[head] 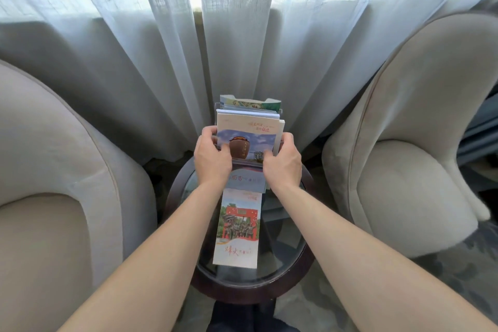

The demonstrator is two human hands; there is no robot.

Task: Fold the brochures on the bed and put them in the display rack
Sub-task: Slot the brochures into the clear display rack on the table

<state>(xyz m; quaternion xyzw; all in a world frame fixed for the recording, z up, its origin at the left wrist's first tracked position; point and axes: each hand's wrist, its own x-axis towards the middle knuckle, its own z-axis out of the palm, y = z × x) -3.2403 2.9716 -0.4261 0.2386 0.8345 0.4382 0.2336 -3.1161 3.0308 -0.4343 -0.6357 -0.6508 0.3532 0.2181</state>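
Both hands held 1 folded brochure (pixel 246 144), the one printed with a large brown jar against blue sky, by its side edges: the left hand (pixel 211 158) had fingers curled round the left edge with the thumb across the front, and the right hand (pixel 283 163) pinched the right edge the same way. The brochure stood upright at the front of the display rack (pixel 280 127), a clear stand already packed with other brochures (pixel 249 108) behind it. Lower tiers carried a pale blue brochure (pixel 246 182) and a long brochure with a red gateway (pixel 238 229), which reached down toward the near rim. The likeliest slip, as I judged it, was the held piece catching on the rack's front lip or on the tight stack behind and buckling, or springing partly open once released because its creases were fresh. Pushing hard could also have tipped or slid the light rack on the smooth glass. The rack sat on a small round tabletop (pixel 301 264) of glass in a dark wood rim, set between 2 cream upholstered armchairs (pixel 54 170), with sheer white curtains (pixel 134 35) hanging behind and daylight coming through them. No bed appeared in view.
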